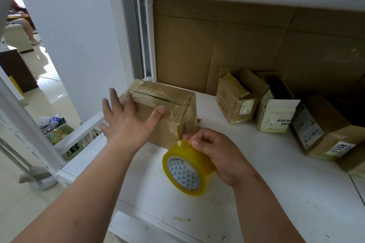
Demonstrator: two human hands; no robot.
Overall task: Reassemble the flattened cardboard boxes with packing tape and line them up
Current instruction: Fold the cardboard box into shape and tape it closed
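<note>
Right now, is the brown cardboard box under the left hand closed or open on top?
Closed: the brown cardboard box has its top flaps folded flat, meeting at a dark seam under glossy tape, with the left hand resting spread against it.

tape roll (188, 167) before taped box (164, 108)

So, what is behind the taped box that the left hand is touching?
Behind the taped box stand a white window frame and flat cardboard sheets. The box hides their lower parts.
</note>
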